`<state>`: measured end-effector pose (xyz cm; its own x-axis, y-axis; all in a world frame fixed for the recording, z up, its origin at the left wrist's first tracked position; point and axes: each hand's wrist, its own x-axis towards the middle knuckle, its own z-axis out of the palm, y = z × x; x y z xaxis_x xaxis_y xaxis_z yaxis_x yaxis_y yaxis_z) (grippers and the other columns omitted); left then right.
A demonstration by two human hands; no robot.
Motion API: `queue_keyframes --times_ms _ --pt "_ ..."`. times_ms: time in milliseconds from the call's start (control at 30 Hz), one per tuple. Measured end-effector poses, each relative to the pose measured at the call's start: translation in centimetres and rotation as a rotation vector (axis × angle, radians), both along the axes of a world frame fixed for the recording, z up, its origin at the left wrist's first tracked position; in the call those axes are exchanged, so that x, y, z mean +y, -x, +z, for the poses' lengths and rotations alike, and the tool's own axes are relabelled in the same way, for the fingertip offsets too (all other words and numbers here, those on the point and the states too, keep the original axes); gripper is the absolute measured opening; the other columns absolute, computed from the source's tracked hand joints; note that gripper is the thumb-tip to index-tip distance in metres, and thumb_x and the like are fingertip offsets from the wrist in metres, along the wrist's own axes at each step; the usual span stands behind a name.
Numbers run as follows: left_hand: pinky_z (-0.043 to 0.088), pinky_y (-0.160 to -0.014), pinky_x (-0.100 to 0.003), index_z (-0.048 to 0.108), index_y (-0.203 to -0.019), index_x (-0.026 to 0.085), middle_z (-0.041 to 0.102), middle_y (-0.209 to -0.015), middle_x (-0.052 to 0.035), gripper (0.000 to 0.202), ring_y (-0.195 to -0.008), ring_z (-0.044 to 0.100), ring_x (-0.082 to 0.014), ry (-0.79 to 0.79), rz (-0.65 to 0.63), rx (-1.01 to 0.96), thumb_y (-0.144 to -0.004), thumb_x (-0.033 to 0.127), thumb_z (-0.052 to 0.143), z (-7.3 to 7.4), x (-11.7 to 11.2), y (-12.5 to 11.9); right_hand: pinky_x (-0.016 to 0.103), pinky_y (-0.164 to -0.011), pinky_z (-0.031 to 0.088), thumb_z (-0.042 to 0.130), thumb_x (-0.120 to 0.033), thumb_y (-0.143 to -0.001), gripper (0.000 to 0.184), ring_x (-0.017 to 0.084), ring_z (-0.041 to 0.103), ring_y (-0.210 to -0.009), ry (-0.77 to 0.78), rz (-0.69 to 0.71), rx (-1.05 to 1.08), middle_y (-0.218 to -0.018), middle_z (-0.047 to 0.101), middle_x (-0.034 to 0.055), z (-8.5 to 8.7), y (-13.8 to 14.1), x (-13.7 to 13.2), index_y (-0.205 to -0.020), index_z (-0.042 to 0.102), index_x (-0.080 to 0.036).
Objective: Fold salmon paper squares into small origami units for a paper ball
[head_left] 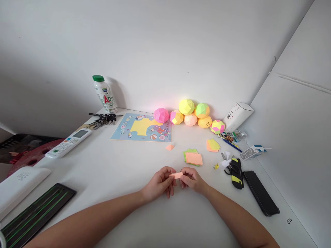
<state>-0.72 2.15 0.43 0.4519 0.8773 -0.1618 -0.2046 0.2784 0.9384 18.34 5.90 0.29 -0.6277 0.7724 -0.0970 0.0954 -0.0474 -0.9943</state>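
A narrow folded strip of peach paper is stretched between my two hands above the white table. My left hand pinches its left end, the lower fingers loosely curled. The right end is pinched by my right hand. Just beyond my hands lies a stack of peach paper sheets, with green sheets sticking out from under it. A small folded peach paper piece rests farther back, left of the stack. Yellow and orange paper sheets lie to the right.
Several faceted paper balls sit along the wall near a blue puzzle board. On the left are a bottle, keys and a remote control. A utility knife and a black case lie right.
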Motion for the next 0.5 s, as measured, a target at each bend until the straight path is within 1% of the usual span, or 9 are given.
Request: queue_keyframes --times_ms 67,133,233,333,500 --pt "0.045 -0.041 -0.023 0.042 -0.093 0.02 0.057 -0.071 0.0024 0.035 -0.047 0.058 -0.0106 0.008 0.001 -0.009 -0.081 0.051 0.053 0.11 0.02 0.05 0.021 -0.046 0.038 0.055 -0.036 -0.082 0.022 0.009 0.049 -0.049 0.008 -0.025 0.031 -0.059 0.053 -0.0024 -0.08 -0.03 -0.04 -0.076 0.046 -0.017" --pt "0.045 -0.041 -0.023 0.043 -0.093 0.02 0.057 -0.071 0.0023 0.035 -0.047 0.058 -0.0108 0.018 0.006 -0.025 -0.081 0.051 0.052 0.19 0.04 0.08 0.02 -0.045 0.039 0.056 -0.036 -0.082 0.021 0.009 0.051 -0.05 -0.004 -0.041 0.041 -0.064 0.054 -0.0028 -0.27 -0.06 -0.01 -0.088 0.047 -0.017" --pt "0.045 -0.041 -0.023 0.044 -0.095 0.02 0.056 -0.069 0.0028 0.036 -0.047 0.058 -0.0114 0.042 0.026 -0.048 -0.08 0.052 0.052 0.23 0.05 0.08 0.02 -0.045 0.042 0.057 -0.036 -0.083 0.027 0.008 0.053 -0.05 -0.057 -0.041 0.011 -0.068 0.054 -0.0023 -0.59 -0.05 0.11 -0.102 0.05 -0.017" --pt "0.045 -0.042 -0.024 0.045 -0.096 0.02 0.056 -0.068 0.0026 0.036 -0.048 0.058 -0.0116 0.061 0.032 -0.061 -0.081 0.052 0.051 0.28 0.04 0.08 0.021 -0.046 0.044 0.058 -0.036 -0.082 0.028 0.008 0.054 -0.05 -0.073 -0.031 -0.021 -0.07 0.056 -0.0007 -0.68 0.01 0.2 -0.102 0.054 -0.016" --pt "0.045 -0.043 -0.024 0.046 -0.095 0.019 0.057 -0.068 0.0017 0.033 -0.048 0.059 -0.0116 0.071 0.035 -0.061 -0.082 0.049 0.05 0.31 0.03 0.14 0.022 -0.047 0.044 0.061 -0.037 -0.08 0.031 0.009 0.056 -0.053 -0.025 -0.027 -0.02 -0.071 0.059 0.0007 -0.58 0.06 0.2 -0.102 0.055 -0.016"
